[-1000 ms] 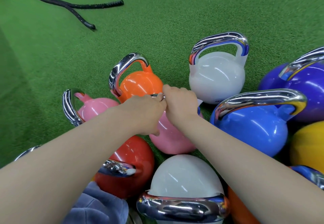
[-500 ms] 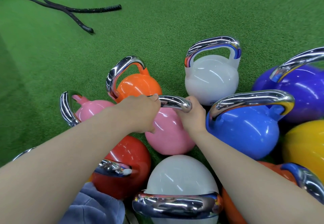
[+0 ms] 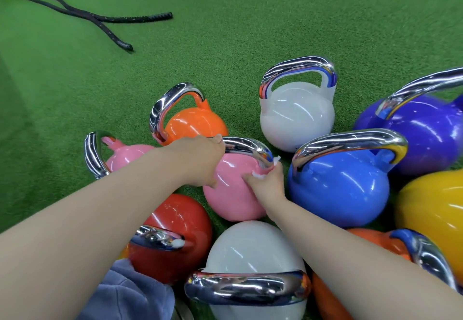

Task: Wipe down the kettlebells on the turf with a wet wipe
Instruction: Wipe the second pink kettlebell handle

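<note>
Head view: the pink kettlebell (image 3: 231, 189) stands on the turf (image 3: 225, 31) just left of the blue kettlebell (image 3: 338, 187); the left hand (image 3: 198, 160) grips its chrome handle (image 3: 246, 147), the right hand (image 3: 266, 184) pinches the wet wipe (image 3: 259, 175) at the handle's base. Step in hand seems handle-wiping; next likely calls for wiping the body

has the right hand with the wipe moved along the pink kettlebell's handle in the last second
Yes. The right hand with the wet wipe slid from the handle's top, beside the left hand, down its right end toward the blue kettlebell.

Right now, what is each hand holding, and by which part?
Left hand grips the pink kettlebell by its handle's left end; right hand holds a wipe against the handle's right base.
</note>
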The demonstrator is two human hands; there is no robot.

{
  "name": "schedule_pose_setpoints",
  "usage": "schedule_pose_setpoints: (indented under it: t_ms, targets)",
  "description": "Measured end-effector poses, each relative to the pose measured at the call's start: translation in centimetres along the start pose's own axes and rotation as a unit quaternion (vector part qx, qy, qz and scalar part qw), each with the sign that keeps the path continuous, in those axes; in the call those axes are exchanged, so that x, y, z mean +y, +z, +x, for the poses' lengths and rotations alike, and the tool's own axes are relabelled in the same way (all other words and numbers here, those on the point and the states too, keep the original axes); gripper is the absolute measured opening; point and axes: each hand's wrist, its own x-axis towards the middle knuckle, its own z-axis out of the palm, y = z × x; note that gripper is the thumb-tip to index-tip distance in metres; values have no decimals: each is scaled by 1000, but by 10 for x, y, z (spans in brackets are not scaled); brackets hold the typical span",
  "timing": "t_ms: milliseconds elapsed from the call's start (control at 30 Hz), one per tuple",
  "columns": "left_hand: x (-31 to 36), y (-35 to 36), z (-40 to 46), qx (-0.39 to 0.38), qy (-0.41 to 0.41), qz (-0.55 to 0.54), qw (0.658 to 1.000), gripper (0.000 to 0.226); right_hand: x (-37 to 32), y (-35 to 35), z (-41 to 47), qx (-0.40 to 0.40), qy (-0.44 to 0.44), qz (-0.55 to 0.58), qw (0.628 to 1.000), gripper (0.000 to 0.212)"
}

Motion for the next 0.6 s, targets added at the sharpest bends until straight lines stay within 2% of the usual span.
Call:
schedule_pose_setpoints:
  t_ms: [67, 200, 267, 333, 367, 433, 600]
  targets:
    - [0, 1, 1, 1, -2, 0, 1000, 87, -22, 2, -16, 8, 62, -2, 998, 115]
    - [1, 2, 3, 3, -3, 0, 1000, 86, -44, 10, -29, 2, 149, 106, 983, 110]
    - [1, 0, 4, -3, -1, 9, 1000, 82, -38, 13, -26, -14, 165, 142, 976, 92]
    - [0, -1, 4, -4, -1, 15, 1000, 76, -27, 10, -27, 10, 144, 125, 982, 54]
    - [0, -1, 4, -3, 0, 15, 1000, 74, -18, 8, -24, 40, 122, 107, 986, 46]
    - [0, -1, 6, -1, -1, 14, 1000, 73, -8, -1, -19, 93, 66, 80, 990, 45]
    - [-1, 1, 7, 9, -3, 10, 1000, 80, -5, -27, -23, 54, -17, 52, 997, 45]
